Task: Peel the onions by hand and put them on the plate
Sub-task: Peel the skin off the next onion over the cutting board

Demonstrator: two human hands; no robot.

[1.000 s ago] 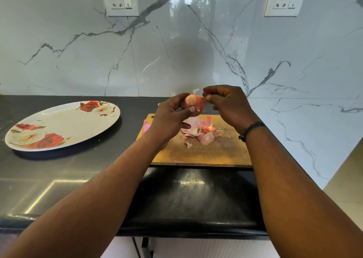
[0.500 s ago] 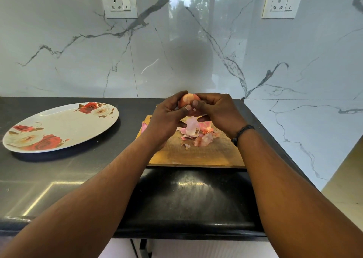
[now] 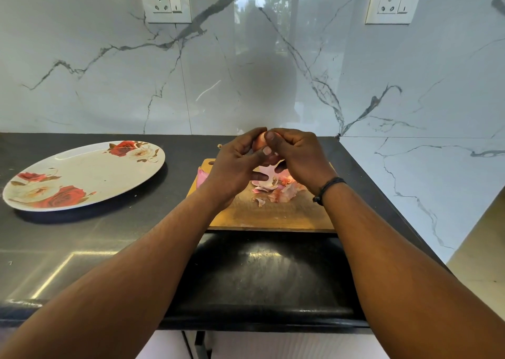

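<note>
Both hands, left hand [image 3: 232,167] and right hand [image 3: 297,158], seemingly gripping the onion [image 3: 259,141] between them.

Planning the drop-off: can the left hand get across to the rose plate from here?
Probably yes: bare black countertop lies between the left hand and the plate. It grips the onion with the right hand.

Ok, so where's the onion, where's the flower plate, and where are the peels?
onion [image 3: 259,142], head view, on the pink skin showing between the two hands.
flower plate [image 3: 90,171], head view, on its bare white middle.
peels [image 3: 282,193], head view, on the pink pile lying on the wooden board.
</note>
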